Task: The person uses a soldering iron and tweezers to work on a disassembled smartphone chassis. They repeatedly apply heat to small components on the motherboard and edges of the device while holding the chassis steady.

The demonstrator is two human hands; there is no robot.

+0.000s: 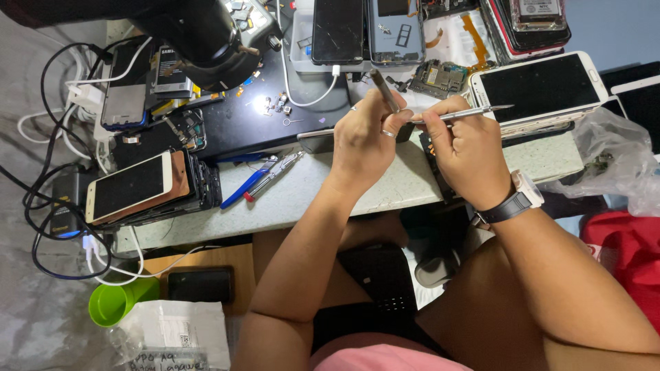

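Left hand [366, 137] fingers closed on a pen-like tool [383, 89], right hand [467, 152] fingers gripping metal tweezers [474, 113], both just beside the white phone [537, 86].

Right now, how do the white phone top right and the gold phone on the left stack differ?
The white phone lies near the right hand, beside its metal tool's tip; the gold phone sits far left atop a stack. The white phone looks larger, with a white rim, the gold phone's rim is gold. Both lie face up, screens dark.

Bright, even overhead light; sharp picture, edges slightly bowed.
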